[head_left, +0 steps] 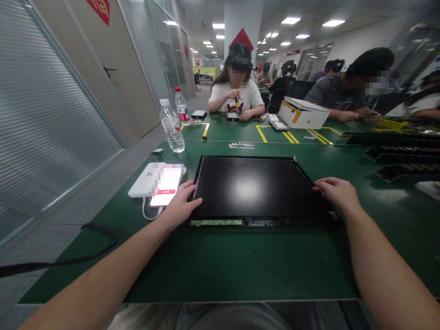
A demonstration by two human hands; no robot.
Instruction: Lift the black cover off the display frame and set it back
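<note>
Display panel (247,183) lies face up on the green table (240,270), directly between the two hands, with a ceiling-light glare on its dark screen. A green circuit strip (216,222) shows along the left half of its near edge. The left hand (178,204) touches the panel's left edge, fingers close together and thumb spread apart from them, its tip at the border near the near-left corner. The right hand (338,192) has its fingertips drawn narrow at the right edge; whether they pinch the rim cannot be told.

A band of tabletop runs between the panel's near edge and the table's near edge, and more green surface lies right of the right hand, as far as the long dark strips (409,156). Room is tighter on the left: a lit phone (167,185) sits just beside the left hand, its white cable (146,211) curving close to the forearm, with a white device (140,179) next to it. Past the far edge are white scraps (241,145); a white-capped bottle (171,126) stands beyond the phone.
</note>
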